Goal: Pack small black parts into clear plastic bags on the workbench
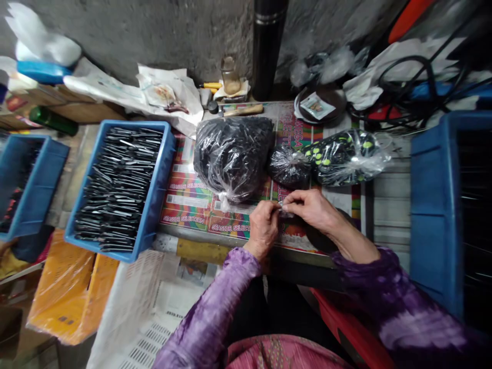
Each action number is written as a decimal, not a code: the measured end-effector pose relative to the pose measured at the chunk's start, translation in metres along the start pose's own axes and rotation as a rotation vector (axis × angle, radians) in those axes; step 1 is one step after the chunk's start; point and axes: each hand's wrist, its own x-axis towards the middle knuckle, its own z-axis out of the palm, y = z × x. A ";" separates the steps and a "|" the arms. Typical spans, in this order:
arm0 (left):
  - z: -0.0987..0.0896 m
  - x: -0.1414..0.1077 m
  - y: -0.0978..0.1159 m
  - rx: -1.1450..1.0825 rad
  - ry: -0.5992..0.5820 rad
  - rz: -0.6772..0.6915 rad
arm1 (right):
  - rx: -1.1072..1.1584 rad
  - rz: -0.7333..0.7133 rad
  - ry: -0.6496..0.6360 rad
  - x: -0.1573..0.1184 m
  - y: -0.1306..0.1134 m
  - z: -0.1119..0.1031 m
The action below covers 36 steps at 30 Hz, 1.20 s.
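Note:
My left hand (pixel 264 228) and my right hand (pixel 313 209) meet above the front of the printed table cover (pixel 188 218). The fingers of both are pinched together on something small, perhaps clear plastic, too small to name. Just beyond them sits a small tied clear bag of black pieces (pixel 289 166). To its left lies a large knotted clear bag of black items (pixel 234 156). On its right is a clear bag of black and yellow-green pieces (pixel 344 156).
A blue crate of thin black pieces (pixel 139 248) stands at left, with another blue crate (pixel 46 189) beyond it. A large blue crate (pixel 432 215) is at right. Behind are a black pipe (pixel 268 51), a glass jar (pixel 230 77) and black cables (pixel 426 66).

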 end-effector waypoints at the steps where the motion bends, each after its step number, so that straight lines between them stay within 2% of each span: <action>1: -0.001 -0.001 0.001 -0.005 -0.009 0.010 | 0.051 0.028 0.006 -0.002 0.000 -0.001; 3: -0.003 -0.003 0.004 -0.024 -0.024 0.035 | 0.097 0.048 0.033 -0.007 0.000 -0.001; 7: -0.008 -0.004 0.010 -0.077 -0.068 0.086 | 0.049 -0.008 0.086 -0.017 -0.010 0.003; 10: -0.010 -0.003 0.011 -0.073 -0.088 0.060 | 0.063 -0.056 0.112 -0.024 -0.018 0.005; 15: -0.011 0.000 0.013 0.007 -0.134 0.009 | 0.201 -0.043 0.156 -0.033 -0.023 0.010; 27: -0.013 -0.004 0.007 0.078 -0.130 0.036 | 0.628 0.028 0.201 -0.032 -0.018 0.026; 31: -0.014 -0.012 0.001 0.104 -0.133 0.024 | 0.720 0.010 0.214 -0.031 -0.032 0.019; 36: -0.016 -0.031 -0.004 0.106 -0.080 -0.092 | 0.617 -0.058 0.235 -0.030 -0.042 0.005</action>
